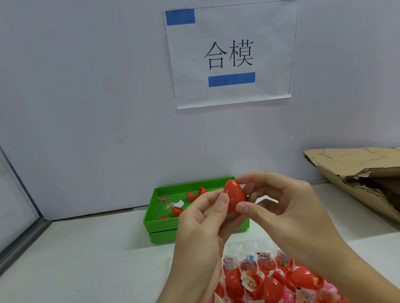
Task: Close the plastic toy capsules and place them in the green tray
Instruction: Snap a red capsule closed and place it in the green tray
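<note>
A red egg-shaped capsule (pixel 233 194) is held up between both hands in front of the green tray (pixel 161 223). My left hand (pixel 204 220) grips it from the left, thumb on its side. My right hand (pixel 277 202) pinches it from the right with thumb and forefinger. The capsule looks closed. Inside the tray lie a few open red capsule halves (pixel 194 194) and small toy pieces (pixel 172 205). Several open red capsules with toy packets (pixel 266 282) fill a clear sheet near the table's front edge, under my forearms.
A torn cardboard box (pixel 373 180) lies at the right against the wall. A paper sign (pixel 232 53) hangs on the wall above the tray. A metal frame edge (pixel 17 247) runs along the left side of the white table (pixel 83 268).
</note>
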### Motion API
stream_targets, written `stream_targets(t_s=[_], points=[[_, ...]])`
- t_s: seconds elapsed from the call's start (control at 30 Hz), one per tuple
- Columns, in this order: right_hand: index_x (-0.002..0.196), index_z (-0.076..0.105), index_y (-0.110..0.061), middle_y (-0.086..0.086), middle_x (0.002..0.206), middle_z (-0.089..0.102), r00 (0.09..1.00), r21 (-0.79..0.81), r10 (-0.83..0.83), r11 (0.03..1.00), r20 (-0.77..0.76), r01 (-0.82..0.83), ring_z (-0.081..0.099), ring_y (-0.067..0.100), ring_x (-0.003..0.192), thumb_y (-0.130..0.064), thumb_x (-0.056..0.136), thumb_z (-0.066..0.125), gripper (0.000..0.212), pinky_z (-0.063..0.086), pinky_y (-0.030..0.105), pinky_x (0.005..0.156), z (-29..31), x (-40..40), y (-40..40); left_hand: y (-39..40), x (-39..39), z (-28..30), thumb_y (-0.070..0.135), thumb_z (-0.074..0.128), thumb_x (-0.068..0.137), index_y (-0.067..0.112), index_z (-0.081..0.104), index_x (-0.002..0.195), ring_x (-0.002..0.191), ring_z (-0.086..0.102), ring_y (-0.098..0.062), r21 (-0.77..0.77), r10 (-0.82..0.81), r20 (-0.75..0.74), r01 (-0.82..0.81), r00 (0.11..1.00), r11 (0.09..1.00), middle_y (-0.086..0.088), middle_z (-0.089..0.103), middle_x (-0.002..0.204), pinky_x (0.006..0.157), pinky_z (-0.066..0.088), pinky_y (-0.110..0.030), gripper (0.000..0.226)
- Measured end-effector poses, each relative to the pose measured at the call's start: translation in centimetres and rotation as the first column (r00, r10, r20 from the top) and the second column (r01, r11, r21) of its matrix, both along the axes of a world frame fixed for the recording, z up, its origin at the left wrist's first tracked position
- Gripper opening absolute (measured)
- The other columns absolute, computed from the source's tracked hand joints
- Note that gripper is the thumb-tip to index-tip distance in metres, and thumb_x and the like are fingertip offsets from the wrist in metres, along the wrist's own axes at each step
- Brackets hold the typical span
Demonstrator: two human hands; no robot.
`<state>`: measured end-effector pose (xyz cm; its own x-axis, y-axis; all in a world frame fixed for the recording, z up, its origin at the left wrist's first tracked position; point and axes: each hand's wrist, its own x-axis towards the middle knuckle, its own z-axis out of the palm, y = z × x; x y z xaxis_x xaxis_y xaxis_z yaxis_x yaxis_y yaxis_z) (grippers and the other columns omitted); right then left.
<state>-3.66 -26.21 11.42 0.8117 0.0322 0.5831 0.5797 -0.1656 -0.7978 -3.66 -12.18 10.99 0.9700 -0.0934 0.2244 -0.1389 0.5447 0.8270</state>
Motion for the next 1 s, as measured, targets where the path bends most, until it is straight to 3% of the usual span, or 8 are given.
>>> stream_targets(t_s=[0.17,0.4,0.57,0.63,0.67,0.77,0.93,1.0], points=[[0.106,0.071,-0.034,-0.009,0.092,0.073,0.998,-0.089,-0.007,0.996,0.069,0.013,0.069,0.016,0.082,-0.019,0.073,0.087,0.039,0.057,0.025,0.068,-0.2,-0.1,0.2,0.3,-0.1,-0.2,0.022,0.069,0.076,-0.002,0.068,0.098,0.079,0.073,-0.022,0.068,0.083,0.003,-0.083,0.997,0.994,-0.020,0.075,0.090,0.074,0.060,-0.027,0.033],[0.112,0.069,-0.027,-0.018,0.089,0.072,0.968,-0.224,-0.131,0.958,0.214,0.179,0.070,0.007,0.078,-0.015,0.082,0.080,0.035,0.058,0.022,0.068,-1.2,0.2,1.0,0.7,-0.1,-0.2,0.029,0.073,0.075,0.004,0.064,0.094,0.081,0.075,-0.026,0.278,0.143,0.046,-0.150,0.989,0.949,-0.013,0.076,0.082,0.067,0.060,-0.026,0.032],[0.103,0.073,-0.030,-0.014,0.093,0.074,0.986,-0.059,-0.144,0.988,-0.083,0.139,0.070,0.008,0.087,-0.023,0.087,0.075,0.018,0.055,0.020,0.068,-1.6,1.3,0.0,0.7,0.2,-0.9,0.058,0.060,0.071,0.026,0.063,0.103,0.081,0.073,-0.006,0.550,0.157,0.048,-0.157,0.986,0.821,0.011,0.077,0.088,0.064,0.059,-0.021,0.046],[0.097,0.076,-0.025,-0.007,0.091,0.076,0.960,0.115,-0.104,0.984,-0.261,0.138,0.071,0.007,0.085,-0.020,0.089,0.072,0.010,0.054,0.019,0.067,-1.7,2.3,-1.0,0.6,0.3,-1.1,0.072,0.051,0.062,0.035,0.059,0.103,0.080,0.070,0.002,0.642,0.174,0.064,-0.174,0.983,0.746,0.017,0.074,0.090,0.065,0.057,-0.020,0.056],[0.093,0.077,-0.020,-0.001,0.089,0.077,0.939,0.281,-0.002,0.954,-0.343,0.105,0.072,0.010,0.083,-0.015,0.092,0.068,0.010,0.054,0.019,0.065,-1.6,3.0,-1.6,0.6,0.3,-1.1,0.076,0.048,0.060,0.037,0.057,0.103,0.079,0.069,0.005,0.672,0.175,0.073,-0.178,0.982,0.719,0.017,0.073,0.092,0.068,0.057,-0.022,0.059],[0.101,0.067,0.005,0.018,0.091,0.073,0.851,0.709,0.288,0.693,-0.438,0.131,0.073,0.020,0.078,-0.004,0.097,0.054,0.016,0.056,0.022,0.062,-1.2,5.3,-3.7,0.4,0.2,-1.1,0.077,0.048,0.060,0.038,0.055,0.105,0.082,0.068,0.007,0.701,0.175,0.072,-0.174,0.982,0.691,0.017,0.070,0.101,0.078,0.058,-0.028,0.061],[0.099,0.057,0.009,0.018,0.097,0.062,0.876,0.828,0.192,0.462,-0.443,0.318,0.065,0.023,0.078,0.001,0.098,0.053,0.009,0.057,0.021,0.068,0.4,10.4,-7.7,0.2,0.0,-0.7,0.077,0.049,0.058,0.035,0.057,0.105,0.081,0.069,0.003,0.723,0.204,0.058,-0.182,0.977,0.667,0.016,0.069,0.104,0.083,0.059,-0.035,0.063],[0.118,0.052,0.010,0.019,0.114,0.055,0.902,0.874,0.102,0.311,-0.420,0.372,0.061,0.022,0.082,0.001,0.098,0.055,0.023,0.055,0.026,0.082,1.4,12.5,-9.6,0.0,-0.1,-0.5,0.075,0.050,0.059,0.034,0.058,0.104,0.080,0.070,0.001,0.720,0.211,0.061,-0.190,0.976,0.667,0.016,0.069,0.102,0.085,0.058,-0.038,0.062]])
